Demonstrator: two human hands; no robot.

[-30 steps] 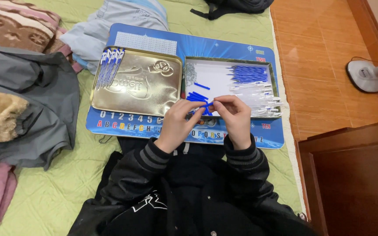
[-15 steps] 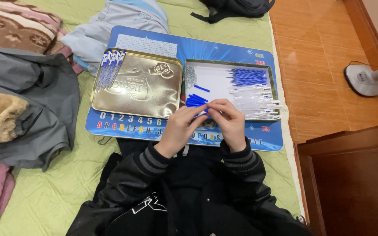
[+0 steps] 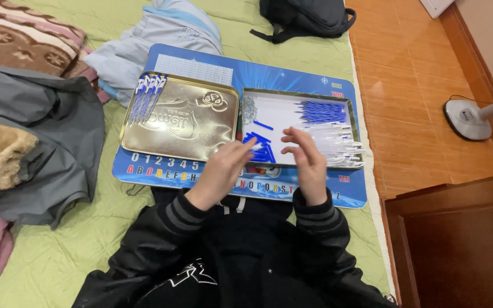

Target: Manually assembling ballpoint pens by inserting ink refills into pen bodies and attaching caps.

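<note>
A person in a black jacket with grey-striped cuffs sits on a bed spread with a light green quilt (image 3: pixel 58 251), both hands over a shallow metal tin (image 3: pixel 299 98) lined in white. The left hand (image 3: pixel 223 168) reaches toward a heap of short blue caps (image 3: pixel 261 147) at the tin's near left, fingers loosely curled; something pale blurs at the fingertips, and whether the grip has closed on it cannot be told. The right hand (image 3: pixel 306 159) hovers just beside it with fingers spread, its grip released, above a row of clear pen barrels (image 3: pixel 338 142) along the tin's right side. Blue refills (image 3: pixel 322 111) lie bundled at the far right of the tin.

The tin's gold lid (image 3: pixel 184 122) lies just to its left, a sheaf of assembled blue-and-white pens (image 3: pixel 146 97) resting on its far left corner. Both sit on a blue lap board (image 3: pixel 292 71) printed with letters and numerals. Grey and brown clothing (image 3: pixel 35 142) crowds the left; a pale blue garment (image 3: pixel 155 34) and a black backpack (image 3: pixel 306 17) lie beyond the board. A fan base (image 3: pixel 468 118) stands on the orange floor, right.
</note>
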